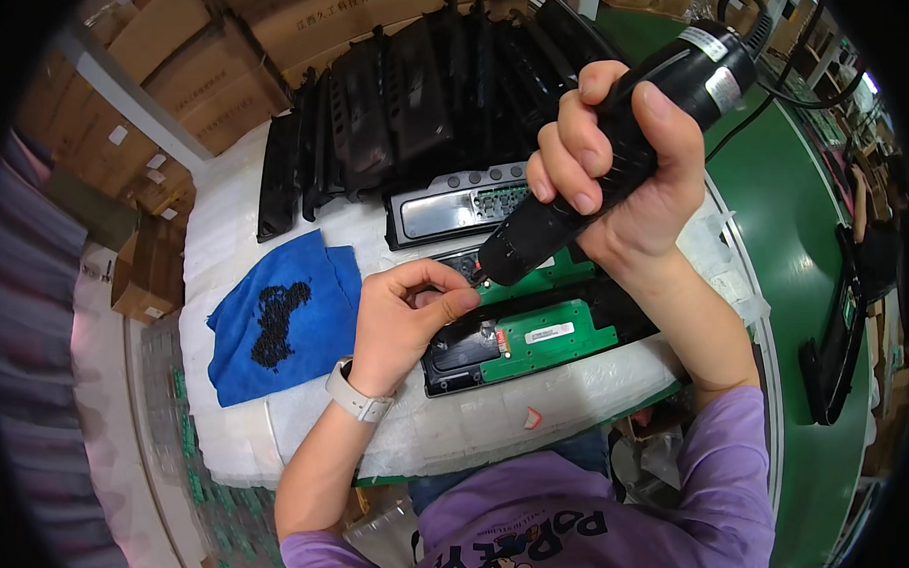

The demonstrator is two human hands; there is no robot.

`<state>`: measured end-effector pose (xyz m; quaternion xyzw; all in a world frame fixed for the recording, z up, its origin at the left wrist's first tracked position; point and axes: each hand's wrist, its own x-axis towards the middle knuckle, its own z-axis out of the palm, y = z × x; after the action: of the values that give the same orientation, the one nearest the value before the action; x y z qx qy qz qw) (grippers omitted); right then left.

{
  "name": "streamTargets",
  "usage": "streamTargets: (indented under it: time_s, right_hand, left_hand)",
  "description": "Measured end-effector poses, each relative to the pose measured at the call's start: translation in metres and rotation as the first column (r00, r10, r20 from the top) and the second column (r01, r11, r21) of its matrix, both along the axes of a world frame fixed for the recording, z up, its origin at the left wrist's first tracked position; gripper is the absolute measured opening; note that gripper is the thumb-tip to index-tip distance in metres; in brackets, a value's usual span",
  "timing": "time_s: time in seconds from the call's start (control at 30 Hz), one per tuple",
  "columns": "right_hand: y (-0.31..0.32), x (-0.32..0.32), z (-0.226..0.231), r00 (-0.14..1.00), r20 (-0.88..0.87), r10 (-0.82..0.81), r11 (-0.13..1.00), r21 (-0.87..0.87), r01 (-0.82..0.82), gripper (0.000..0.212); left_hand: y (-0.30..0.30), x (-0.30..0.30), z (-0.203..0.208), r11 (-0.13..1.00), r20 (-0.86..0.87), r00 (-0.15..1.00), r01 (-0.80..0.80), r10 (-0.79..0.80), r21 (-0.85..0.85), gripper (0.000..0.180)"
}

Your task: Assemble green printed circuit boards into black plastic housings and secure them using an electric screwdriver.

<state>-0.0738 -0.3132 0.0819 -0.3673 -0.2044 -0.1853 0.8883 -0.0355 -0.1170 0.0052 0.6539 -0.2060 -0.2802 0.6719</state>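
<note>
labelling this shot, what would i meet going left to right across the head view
Grey curtain, lowest cardboard box, blue cloth, left hand, right hand, black housing at far right.

A blue cloth (325,289) bears a heap of small black screws (281,325). Just to the right of this cloth is the left hand (410,311), with a pale-strapped watch (358,393) at its wrist; its thumb and index finger come together near the screwdriver's tip, and whether they hold something is too small to tell. Farther right of the cloth, the right hand (626,168) grips a black electric screwdriver (533,236), tilted with its tip down toward the cloth's side. Also right of the cloth lies a black panel (457,354) with a green circuit board (522,360). Behind the cloth, black casings (398,96) stand in a row.
</note>
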Motion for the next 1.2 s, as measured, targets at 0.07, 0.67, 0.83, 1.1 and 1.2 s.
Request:
streamTargets:
  time_s: [0.07,0.67,0.83,1.1,1.2]
  right_hand:
    - [-0.007,0.002,0.001,0.999,-0.023,0.023,0.998,-0.054,-0.025,0.026]
    - [-0.013,0.017,-0.008,0.963,-0.047,-0.267,0.815,-0.544,0.2,0.021]
    - [-0.007,0.018,-0.01,0.97,-0.059,-0.235,0.787,-0.598,0.154,0.019]
    - [-0.006,0.02,-0.013,0.976,-0.036,-0.214,0.781,-0.606,0.149,0.018]
    - [-0.006,0.015,-0.012,0.978,0.028,-0.206,0.726,-0.666,0.172,0.017]
  left_hand:
    - [-0.003,-0.002,0.009,1.0,0.088,0.996,0.012,-0.01,-0.022,0.02]
    - [0.142,0.032,0.006,0.446,0.841,0.532,-0.731,-0.103,0.517,0.018]
    - [0.134,0.029,0.008,0.43,0.893,0.444,-0.795,-0.07,0.429,0.011]
    - [0.128,0.041,0.002,0.581,0.825,0.534,-0.737,0.186,0.347,0.015]
    - [0.111,0.042,0.0,0.834,0.448,0.817,-0.5,0.363,0.234,0.014]
